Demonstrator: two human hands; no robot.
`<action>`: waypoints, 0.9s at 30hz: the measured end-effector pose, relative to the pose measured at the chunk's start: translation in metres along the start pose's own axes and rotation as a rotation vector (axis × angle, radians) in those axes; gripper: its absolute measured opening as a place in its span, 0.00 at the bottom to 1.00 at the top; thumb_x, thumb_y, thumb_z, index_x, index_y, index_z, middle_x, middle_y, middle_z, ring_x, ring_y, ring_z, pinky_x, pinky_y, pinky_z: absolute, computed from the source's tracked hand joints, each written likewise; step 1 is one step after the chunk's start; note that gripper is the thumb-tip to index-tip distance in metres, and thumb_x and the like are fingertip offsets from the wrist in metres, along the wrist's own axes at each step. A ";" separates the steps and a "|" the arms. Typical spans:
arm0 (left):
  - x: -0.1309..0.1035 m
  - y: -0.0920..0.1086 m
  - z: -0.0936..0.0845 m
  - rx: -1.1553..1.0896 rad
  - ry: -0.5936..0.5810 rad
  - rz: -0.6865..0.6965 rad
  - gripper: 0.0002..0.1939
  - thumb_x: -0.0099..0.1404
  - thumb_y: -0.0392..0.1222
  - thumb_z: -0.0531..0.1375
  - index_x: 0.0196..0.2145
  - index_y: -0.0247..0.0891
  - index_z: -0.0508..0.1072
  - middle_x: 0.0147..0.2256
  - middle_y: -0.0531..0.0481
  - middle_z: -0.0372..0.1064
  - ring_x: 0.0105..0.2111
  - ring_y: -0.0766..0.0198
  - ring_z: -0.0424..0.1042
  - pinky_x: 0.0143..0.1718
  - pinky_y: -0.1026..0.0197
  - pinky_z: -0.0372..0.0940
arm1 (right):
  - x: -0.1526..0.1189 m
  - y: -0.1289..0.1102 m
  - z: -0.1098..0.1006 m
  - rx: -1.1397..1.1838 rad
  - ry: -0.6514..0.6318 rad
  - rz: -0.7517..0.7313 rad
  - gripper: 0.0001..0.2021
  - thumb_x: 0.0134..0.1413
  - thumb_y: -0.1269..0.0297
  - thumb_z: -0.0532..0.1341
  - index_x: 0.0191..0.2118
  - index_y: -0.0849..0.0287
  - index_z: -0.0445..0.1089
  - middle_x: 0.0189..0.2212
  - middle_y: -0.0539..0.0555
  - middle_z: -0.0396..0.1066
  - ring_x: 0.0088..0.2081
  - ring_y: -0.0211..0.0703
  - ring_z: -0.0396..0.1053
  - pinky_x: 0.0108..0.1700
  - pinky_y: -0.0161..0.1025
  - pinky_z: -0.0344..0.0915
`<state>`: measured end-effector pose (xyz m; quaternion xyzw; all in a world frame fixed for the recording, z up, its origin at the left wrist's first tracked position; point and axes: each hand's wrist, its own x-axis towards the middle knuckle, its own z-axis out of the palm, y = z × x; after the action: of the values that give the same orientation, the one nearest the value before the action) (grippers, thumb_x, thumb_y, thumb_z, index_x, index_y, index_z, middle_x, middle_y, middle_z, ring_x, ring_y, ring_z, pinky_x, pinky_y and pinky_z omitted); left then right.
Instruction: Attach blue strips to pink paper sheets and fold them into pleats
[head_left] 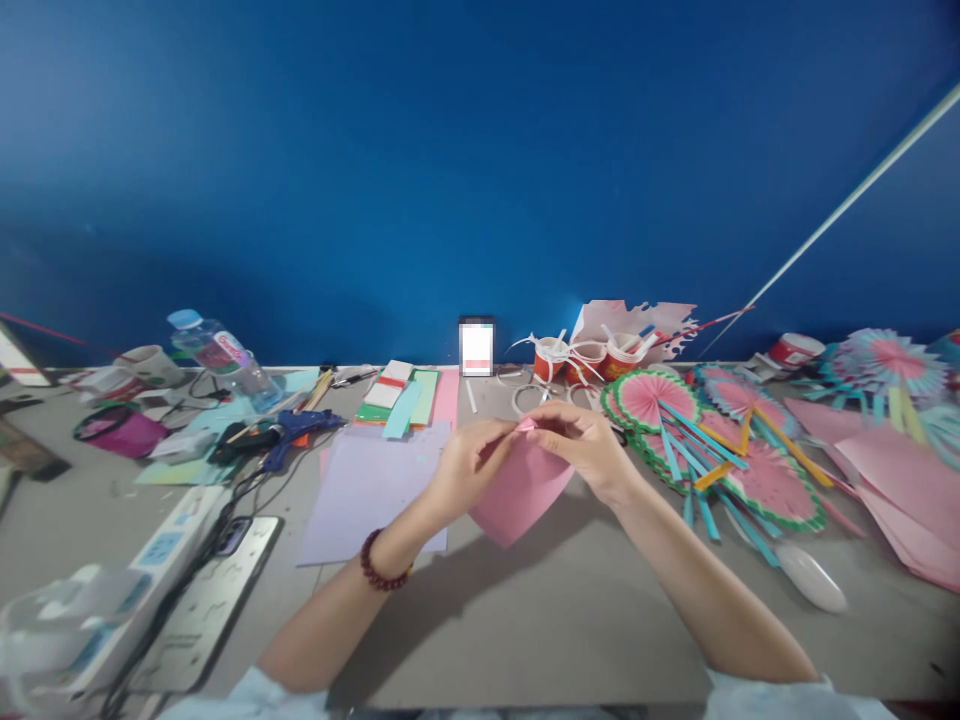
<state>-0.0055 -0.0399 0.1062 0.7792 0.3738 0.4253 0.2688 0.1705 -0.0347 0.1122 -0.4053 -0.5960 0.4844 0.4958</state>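
Note:
A pink sheet of paper (523, 492) hangs between my two hands above the grey table, its lower corner pointing toward me. My left hand (474, 462) pinches its top left part, and a beaded bracelet circles that wrist. At the top right, my right hand (581, 445) grips the same sheet, thumb and fingers meeting near a small folded bit at the top. The fingertips of both hands nearly touch there. Lilac paper (375, 490) lies flat on the table to the left of my left hand.
Paper fans (776, 485) and pink sheets (911, 480) lie at the right. Red cups (550, 360) stand behind my hands. A blue glue gun (289, 435), a phone (214, 600), a power strip (161, 560) and a tilted bottle (225, 355) are at the left.

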 end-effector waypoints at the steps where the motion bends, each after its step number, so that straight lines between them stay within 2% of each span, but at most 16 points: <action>1: 0.000 -0.001 0.000 0.011 0.008 0.018 0.14 0.68 0.43 0.51 0.39 0.37 0.74 0.28 0.49 0.71 0.28 0.66 0.67 0.29 0.65 0.59 | 0.000 -0.001 0.000 0.005 -0.008 0.008 0.13 0.40 0.57 0.69 0.34 0.56 0.76 0.33 0.52 0.74 0.37 0.42 0.70 0.39 0.38 0.66; 6: -0.001 -0.004 0.000 0.056 0.009 0.128 0.12 0.68 0.41 0.50 0.39 0.37 0.72 0.27 0.49 0.69 0.27 0.66 0.65 0.28 0.65 0.58 | -0.001 -0.001 -0.001 0.002 -0.019 0.008 0.12 0.42 0.57 0.68 0.33 0.57 0.76 0.33 0.53 0.75 0.36 0.42 0.70 0.39 0.38 0.66; 13: -0.002 -0.005 -0.002 0.112 -0.011 0.152 0.11 0.68 0.39 0.49 0.37 0.36 0.71 0.27 0.49 0.66 0.26 0.67 0.63 0.28 0.64 0.57 | -0.002 0.000 -0.001 -0.028 -0.002 -0.036 0.10 0.43 0.57 0.68 0.32 0.56 0.76 0.31 0.53 0.74 0.35 0.41 0.70 0.39 0.38 0.66; 19: -0.003 -0.001 -0.003 0.127 -0.062 0.094 0.11 0.69 0.39 0.48 0.37 0.37 0.69 0.28 0.49 0.67 0.27 0.67 0.64 0.27 0.65 0.57 | -0.002 -0.002 0.000 -0.077 0.042 -0.056 0.11 0.42 0.55 0.68 0.30 0.56 0.77 0.31 0.54 0.75 0.35 0.43 0.70 0.38 0.39 0.66; 27: -0.003 0.002 -0.006 0.119 -0.116 0.048 0.11 0.68 0.38 0.48 0.38 0.37 0.70 0.30 0.48 0.69 0.30 0.65 0.67 0.29 0.65 0.58 | -0.004 0.000 0.002 -0.059 0.081 -0.011 0.11 0.40 0.55 0.69 0.29 0.57 0.77 0.30 0.54 0.75 0.34 0.42 0.70 0.36 0.38 0.66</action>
<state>-0.0113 -0.0428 0.1094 0.8259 0.3633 0.3627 0.2331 0.1693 -0.0384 0.1111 -0.4358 -0.5918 0.4472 0.5098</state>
